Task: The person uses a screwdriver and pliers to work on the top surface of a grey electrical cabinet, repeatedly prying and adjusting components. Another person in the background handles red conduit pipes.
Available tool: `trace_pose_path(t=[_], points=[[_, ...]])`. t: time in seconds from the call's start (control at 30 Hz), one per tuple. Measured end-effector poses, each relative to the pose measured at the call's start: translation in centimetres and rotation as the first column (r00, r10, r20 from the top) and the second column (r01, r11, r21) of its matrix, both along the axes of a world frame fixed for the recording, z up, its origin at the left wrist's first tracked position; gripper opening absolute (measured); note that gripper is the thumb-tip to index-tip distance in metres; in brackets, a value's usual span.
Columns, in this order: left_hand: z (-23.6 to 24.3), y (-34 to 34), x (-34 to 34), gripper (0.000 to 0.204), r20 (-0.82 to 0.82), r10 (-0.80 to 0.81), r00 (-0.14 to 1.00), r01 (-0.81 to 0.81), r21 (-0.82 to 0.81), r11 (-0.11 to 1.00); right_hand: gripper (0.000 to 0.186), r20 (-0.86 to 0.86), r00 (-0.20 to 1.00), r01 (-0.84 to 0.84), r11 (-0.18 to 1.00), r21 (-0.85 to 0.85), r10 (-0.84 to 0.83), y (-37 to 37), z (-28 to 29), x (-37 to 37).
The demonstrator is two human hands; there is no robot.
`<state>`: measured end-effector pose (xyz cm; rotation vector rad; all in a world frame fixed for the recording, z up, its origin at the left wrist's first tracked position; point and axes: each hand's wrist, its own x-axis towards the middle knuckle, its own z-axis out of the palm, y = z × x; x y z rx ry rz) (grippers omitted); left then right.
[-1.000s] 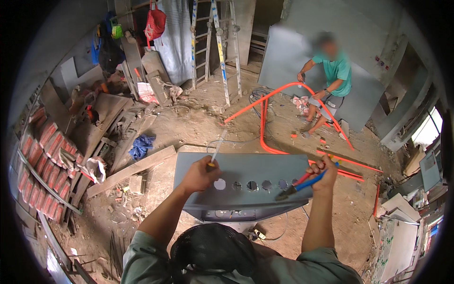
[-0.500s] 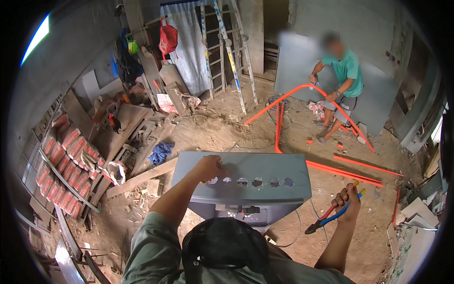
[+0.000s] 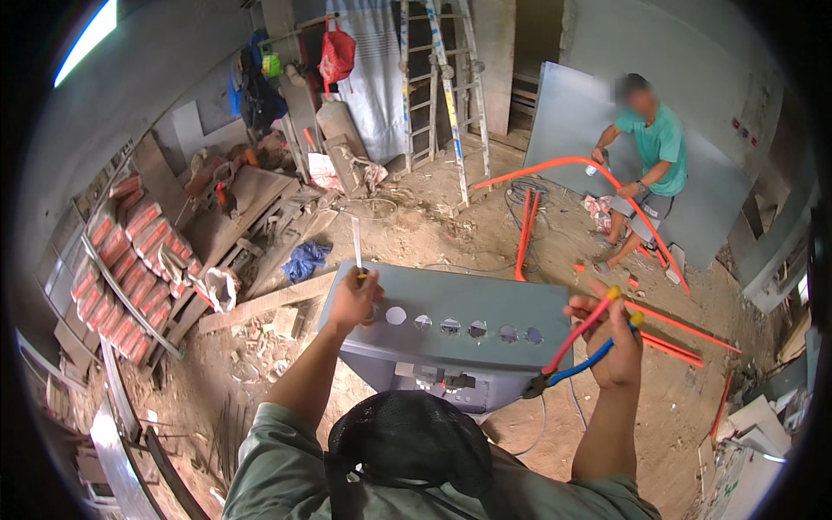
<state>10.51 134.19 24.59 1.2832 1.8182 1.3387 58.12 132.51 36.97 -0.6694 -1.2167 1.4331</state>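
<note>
My left hand (image 3: 351, 302) is closed round the handle of a tool with a long thin pale blade (image 3: 356, 243), which points up and away. Its handle, partly hidden, shows black and yellow. That hand is over the left end of a grey metal box (image 3: 442, 290), whose upper panel has a row of round holes. In my right hand (image 3: 617, 342) is a pair of long-handled cutters (image 3: 575, 364), with one red and one blue grip, both yellow-tipped. Their dark jaws point down and left, beside the box's right end. Components show in the box's near opening.
Ahead on the right, a person (image 3: 654, 156) in a green shirt holds a bent orange conduit (image 3: 563, 162). More orange tubes (image 3: 672, 347) lie on the dirt floor. A stepladder (image 3: 446, 87) stands at the back. Stacked sacks (image 3: 130, 269) and boards are on the left.
My left hand has moved left and the pale blade now shows upright. My right hand has raised the cutters and brought them left to the box. The whole view has shifted slightly.
</note>
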Motion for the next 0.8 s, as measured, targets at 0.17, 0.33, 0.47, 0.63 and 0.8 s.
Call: trace_pose_path(t=[0.17, 0.33, 0.47, 0.63, 0.8], points=[[-4.1, -1.9, -5.0, 0.043, 0.092, 0.17, 0.981, -0.186, 0.216, 0.958, 0.075, 0.143, 0.917, -0.35, 0.924, -0.157, 0.372, 3.0, 2.9, -6.4], [-3.4, -2.9, -4.7, 0.046, 0.141, 0.174, 0.975, -0.199, 0.193, 0.961, 0.08, -0.06, 0.7, -0.713, 0.692, -0.112, 0.711, 6.1, 2.7, -11.2], [-2.5, -3.6, -4.9, 0.044, 0.166, 0.207, 0.964, -0.238, 0.191, 0.952, 0.1, -0.165, 0.562, -0.827, 0.547, -0.125, 0.811, 5.8, 3.4, -13.9], [-1.6, -4.0, -4.5, 0.043, 0.189, 0.23, 0.955, -0.262, 0.162, 0.951, 0.114, -0.174, 0.566, -0.821, 0.57, -0.036, 0.806, 5.7, 3.0, -15.6], [-0.9, -3.8, -4.0, 0.042, 0.173, 0.23, 0.958, -0.26, 0.178, 0.949, 0.113, -0.213, 0.624, -0.767, 0.641, 0.014, 0.752, 4.7, 3.8, -16.1]])
